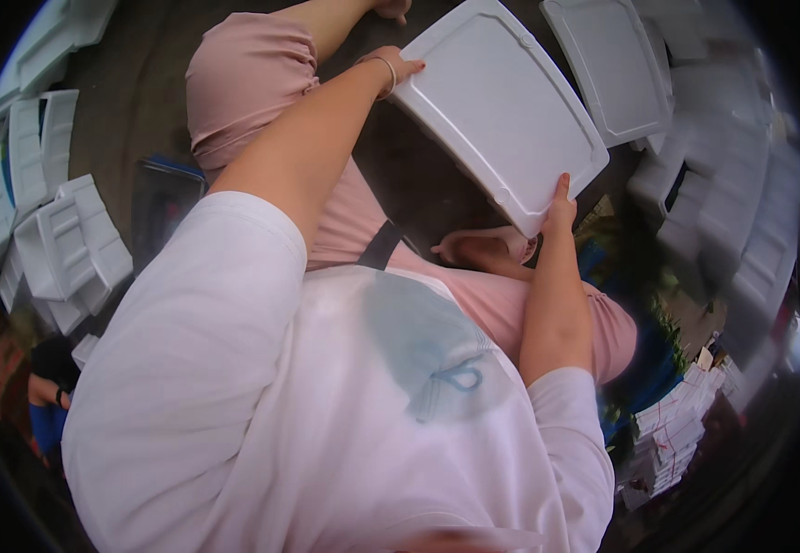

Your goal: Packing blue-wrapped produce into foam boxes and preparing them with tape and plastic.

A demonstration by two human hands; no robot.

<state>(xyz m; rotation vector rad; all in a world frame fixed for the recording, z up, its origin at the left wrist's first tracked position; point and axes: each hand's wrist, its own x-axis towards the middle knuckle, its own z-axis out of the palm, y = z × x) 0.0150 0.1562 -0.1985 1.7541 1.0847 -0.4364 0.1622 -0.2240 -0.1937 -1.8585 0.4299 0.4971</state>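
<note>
A white rectangular lid (501, 101) with rounded corners and a raised line along its rim is held up in front of me, tilted. Its left edge is gripped by my left hand (394, 69), thumb on the top face and the other fingers mostly hidden. Near the opposite corner, my right hand (560, 208) grips the lid with a finger lying up over its edge. Whatever lies beneath the lid is hidden from view.
Another white lid (610, 66) stands just to the right. White boxes (66, 241) are piled at the left, and blurred white stacks (727, 175) rise at the right. Tied white bundles (675, 426) sit lower right. A dark bin (166, 207) is left of my leg; part of another person (47, 396) shows lower left.
</note>
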